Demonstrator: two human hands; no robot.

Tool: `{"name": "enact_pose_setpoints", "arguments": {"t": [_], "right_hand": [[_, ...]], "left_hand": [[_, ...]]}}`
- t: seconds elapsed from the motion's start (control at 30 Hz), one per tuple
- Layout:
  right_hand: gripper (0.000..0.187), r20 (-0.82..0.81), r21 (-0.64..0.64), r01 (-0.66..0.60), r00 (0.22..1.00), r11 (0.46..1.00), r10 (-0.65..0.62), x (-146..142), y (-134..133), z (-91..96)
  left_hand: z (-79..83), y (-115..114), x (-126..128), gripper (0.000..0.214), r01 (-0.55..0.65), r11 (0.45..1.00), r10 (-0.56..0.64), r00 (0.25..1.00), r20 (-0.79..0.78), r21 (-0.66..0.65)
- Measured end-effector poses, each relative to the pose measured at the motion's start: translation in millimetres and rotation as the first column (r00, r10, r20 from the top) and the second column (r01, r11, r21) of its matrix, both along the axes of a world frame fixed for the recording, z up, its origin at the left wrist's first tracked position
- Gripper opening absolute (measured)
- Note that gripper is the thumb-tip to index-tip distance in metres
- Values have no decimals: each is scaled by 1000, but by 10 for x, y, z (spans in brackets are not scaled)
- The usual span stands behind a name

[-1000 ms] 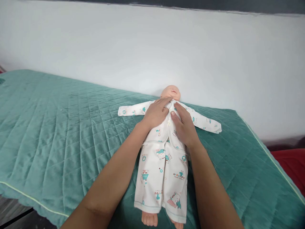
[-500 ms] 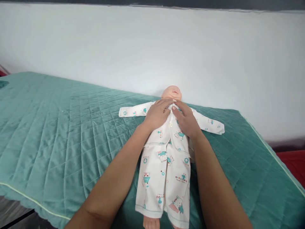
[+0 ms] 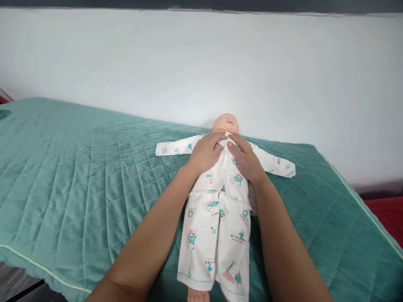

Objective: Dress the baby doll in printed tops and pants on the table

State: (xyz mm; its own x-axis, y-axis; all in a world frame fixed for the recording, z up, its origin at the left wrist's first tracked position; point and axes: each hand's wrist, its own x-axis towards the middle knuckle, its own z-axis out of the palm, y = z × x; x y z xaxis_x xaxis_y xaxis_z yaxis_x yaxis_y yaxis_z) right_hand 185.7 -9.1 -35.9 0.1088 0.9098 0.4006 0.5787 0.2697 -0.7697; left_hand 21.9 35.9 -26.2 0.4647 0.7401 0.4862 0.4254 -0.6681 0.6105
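Observation:
A baby doll point(image 3: 225, 123) lies on its back on the green quilted bed cover point(image 3: 78, 167), head toward the wall, arms spread. It wears a white printed shirt point(image 3: 273, 161) and matching trousers point(image 3: 214, 235). My left hand point(image 3: 206, 152) rests on the left side of the doll's chest, its fingers curled on the shirt front just under the chin. On the right side of the chest, my right hand point(image 3: 246, 159) pinches the shirt's collar edge with thumb and fingers. Both hands meet at the top of the button line.
A white wall point(image 3: 201, 67) runs right behind the doll's head. The bed's front edge with pale piping point(image 3: 37, 262) is at lower left. Something red point(image 3: 385, 216) sits past the bed's right edge.
My right hand has slid up the doll's chest to the collar, meeting the left hand. The view has shifted slightly.

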Motion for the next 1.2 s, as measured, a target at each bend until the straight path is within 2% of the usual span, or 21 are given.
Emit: {"name": "enact_pose_setpoints", "arguments": {"t": [0.4, 0.57, 0.73, 0.83, 0.9, 1.07, 1.2], "right_hand": [[37, -119, 49, 21, 993, 999, -15, -33, -26, 7], [35, -141, 37, 98, 986, 995, -92, 89, -67, -15], [44, 131, 105, 153, 977, 983, -166, 333, -85, -176], [54, 355, 56, 317, 880, 947, -316, 514, -187, -313], [58, 473, 8, 405, 804, 914, -360, 668, -325, -385], [65, 626, -105, 541, 688, 835, -367, 1096, -769, -448], [67, 680, -183, 604, 648, 776, -344, 1273, -996, -437]], "left_hand": [[1, -14, -5, 41, -2, 1000, 1, 1000, 19, 9], [-42, 53, -62, 42, -21, 1000, 22, 999, 37, -11], [-252, 170, -289, 48, -195, 981, 193, 978, -81, -15], [-385, 186, -542, 52, -278, 960, 278, 934, -225, 34], [-447, 174, -752, 54, -315, 947, 319, 893, -318, 67], [-523, 117, -1281, 64, -441, 897, 389, 793, -469, -2], [-537, 64, -1506, 66, -537, 843, 454, 733, -507, -21]]}}
